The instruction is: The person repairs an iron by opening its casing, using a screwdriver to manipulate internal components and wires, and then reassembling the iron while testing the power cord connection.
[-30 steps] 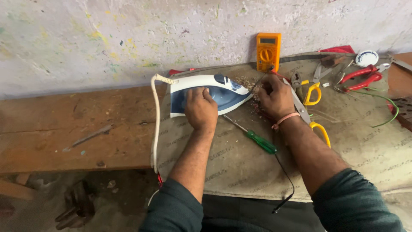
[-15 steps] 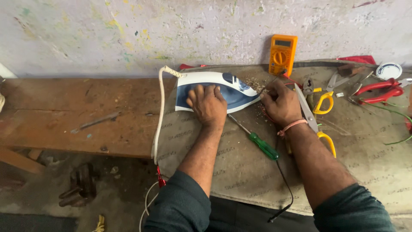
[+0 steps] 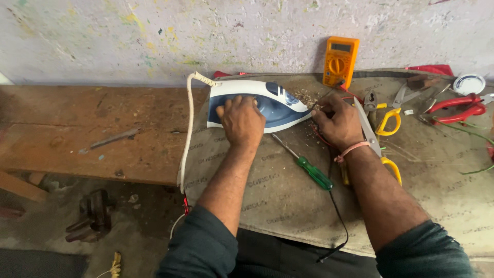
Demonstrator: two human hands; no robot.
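Two hands are busy on one blue and white iron (image 3: 267,105) that lies on its side at the far end of the counter (image 3: 288,206), close to the wall. Our left hand (image 3: 241,119) presses flat on the iron's body with its fingers spread, so its grip is open and just holds the iron down. Our right hand (image 3: 337,121) sits at the iron's pointed tip with its fingers pinched together; we think they hold thin red and black wires (image 3: 337,206), but what is inside the pinch is hidden, so we cannot tell for sure. White cord (image 3: 186,139) runs from the iron's back end and hangs over the near left edge of the counter. A green screwdriver (image 3: 307,170) lies just near of the iron, between our two arms, and no hand touches it. An orange meter (image 3: 339,62) leans on the wall, just far of our right hand. To the right lie yellow-handled scissors (image 3: 383,121) and red pliers (image 3: 455,107). Small crumbs of dirt sit by the iron's tip. We judge the work to be somewhere in the middle: the tools are out and the iron is held for checking, yet it looks closed up, so opening or fixing it seems left to do.
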